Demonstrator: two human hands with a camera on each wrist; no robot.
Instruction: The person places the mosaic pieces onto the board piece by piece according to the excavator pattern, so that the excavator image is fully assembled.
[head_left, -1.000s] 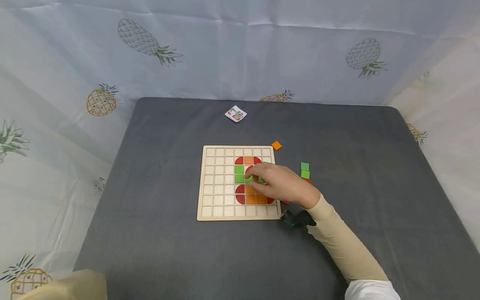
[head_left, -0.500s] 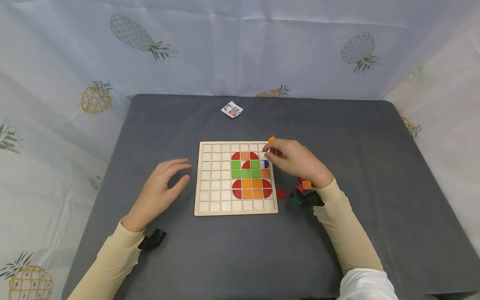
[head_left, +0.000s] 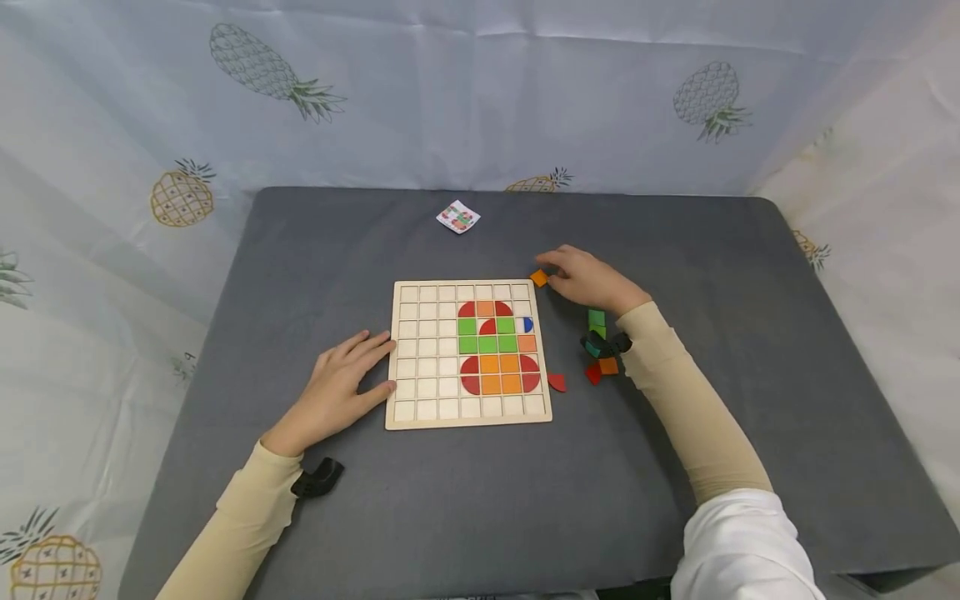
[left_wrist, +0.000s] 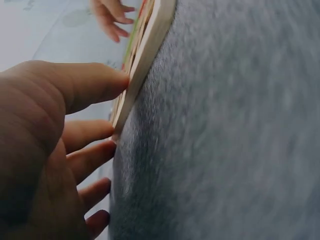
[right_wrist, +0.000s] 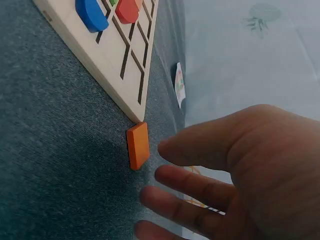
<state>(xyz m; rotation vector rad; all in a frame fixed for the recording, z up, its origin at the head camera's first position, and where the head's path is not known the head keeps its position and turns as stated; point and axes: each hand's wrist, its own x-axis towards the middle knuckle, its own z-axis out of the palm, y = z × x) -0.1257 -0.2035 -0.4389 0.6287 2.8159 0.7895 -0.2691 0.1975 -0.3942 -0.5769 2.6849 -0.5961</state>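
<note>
A square wooden grid board (head_left: 427, 423) lies on the grey table, with red, green, orange and blue tiles set in its right half. My left hand (head_left: 337, 387) touches the board's left edge with thumb and fingertips, fingers spread, as the left wrist view also shows. Past the board's far right corner, my right hand (head_left: 592, 279) hovers beside a loose orange square tile (right_wrist: 138, 145). Thumb and fingers are apart there, with nothing between them. A blue half-round tile (head_left: 528, 324) sits near the board's right edge.
A small pattern card (head_left: 458, 217) lies beyond the board. Right of the board are a red quarter-round tile (head_left: 557, 382), green tiles (head_left: 596, 318) and another orange tile (head_left: 608, 366), partly hidden by the right wrist's camera. A pineapple-print curtain (head_left: 450, 100) hangs behind the table.
My left hand has come in from the lower left to the board's left edge. The right hand has moved off the tiles on the board, up and right to the loose orange tile.
</note>
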